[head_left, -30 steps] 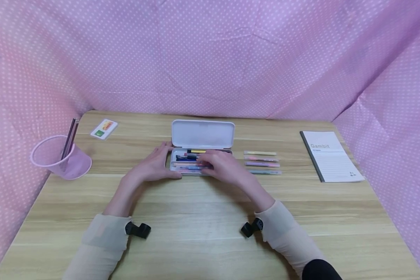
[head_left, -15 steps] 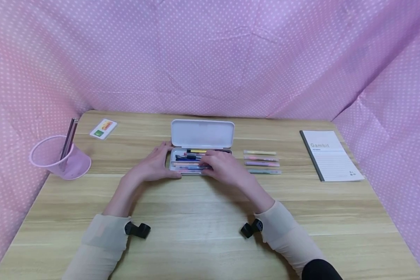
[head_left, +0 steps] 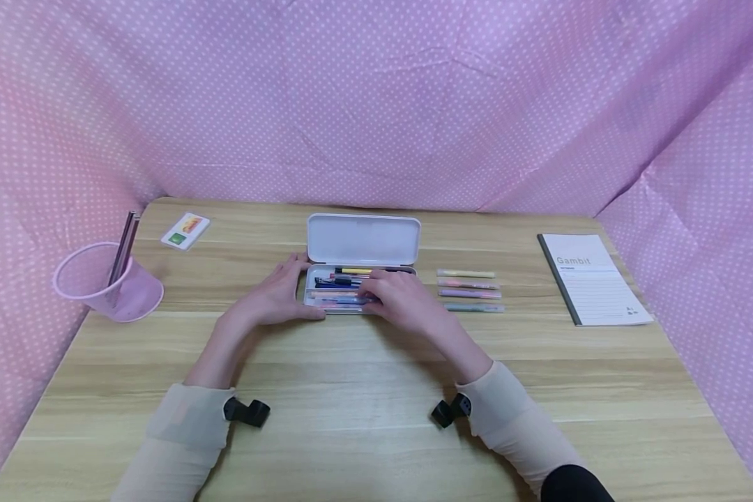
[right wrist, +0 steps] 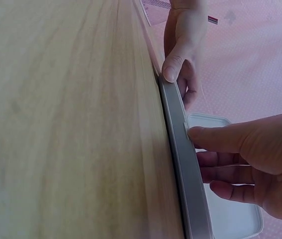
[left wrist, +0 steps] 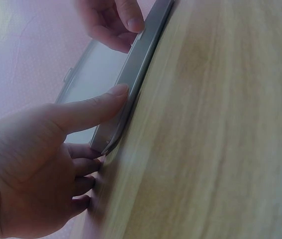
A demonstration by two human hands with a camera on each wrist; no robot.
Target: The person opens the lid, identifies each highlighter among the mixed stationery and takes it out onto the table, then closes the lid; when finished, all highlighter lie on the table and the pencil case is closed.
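A pencil case [head_left: 364, 312] lies on the table with its white lid [head_left: 364, 240] raised at the back. Pens [head_left: 339, 300] in several colours fill its compartments. My left hand [head_left: 276, 296] holds the case's left end; in the left wrist view its thumb [left wrist: 98, 107] presses the front wall and the other fingers bend round the end. My right hand [head_left: 401, 296] reaches into the right half, fingertips among the pens. In the right wrist view its thumb [right wrist: 215, 137] lies at the front rim and the other fingers curl inside; whether they pinch a pen is hidden.
Several pale gel pens [head_left: 467, 294] lie in a row right of the case. A white notebook [head_left: 592, 279] lies farther right. On the left stand a pink mesh cup [head_left: 141, 296] holding dark pencils [head_left: 125, 247] and, behind it, a small white printed packet [head_left: 186, 231]. Pink dotted cloth [head_left: 376, 104] surrounds the table.
My right hand's fingers have shifted very slightly to the right among the pens. The left hand, the case and the row of pens stay where they were.
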